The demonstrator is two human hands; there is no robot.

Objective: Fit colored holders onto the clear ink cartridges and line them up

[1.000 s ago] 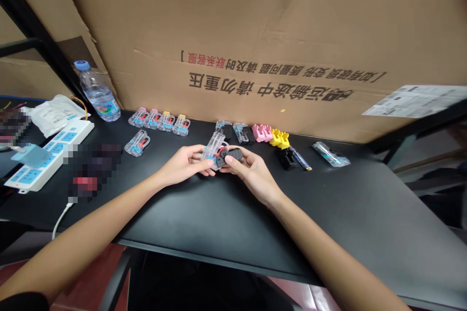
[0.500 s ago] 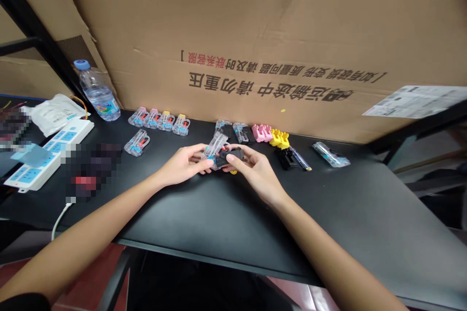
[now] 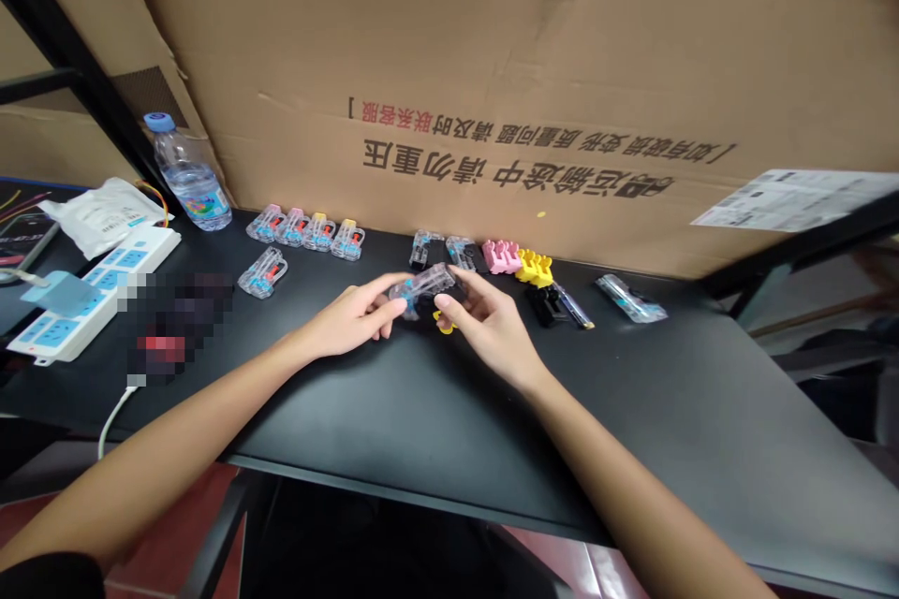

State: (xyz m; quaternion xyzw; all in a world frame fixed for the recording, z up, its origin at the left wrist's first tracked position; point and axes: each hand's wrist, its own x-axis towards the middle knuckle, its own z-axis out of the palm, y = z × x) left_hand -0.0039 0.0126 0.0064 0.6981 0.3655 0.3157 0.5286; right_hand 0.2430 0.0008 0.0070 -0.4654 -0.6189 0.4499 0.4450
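Over the desk (image 3: 407, 421), my left hand (image 3: 361, 312) pinches the left end of a small clear case (image 3: 430, 281) between thumb and fingers, while my right hand (image 3: 495, 318) grips its right end. The case slants, with a black part (image 3: 426, 302) below it and a yellow piece (image 3: 444, 323) showing by my right thumb. At the back left, four cases (image 3: 318, 232) lie in a row, a fifth case (image 3: 262, 273) nearer me; at the back right, a pink clip (image 3: 501, 256) sits just beside a yellow clip (image 3: 535, 269).
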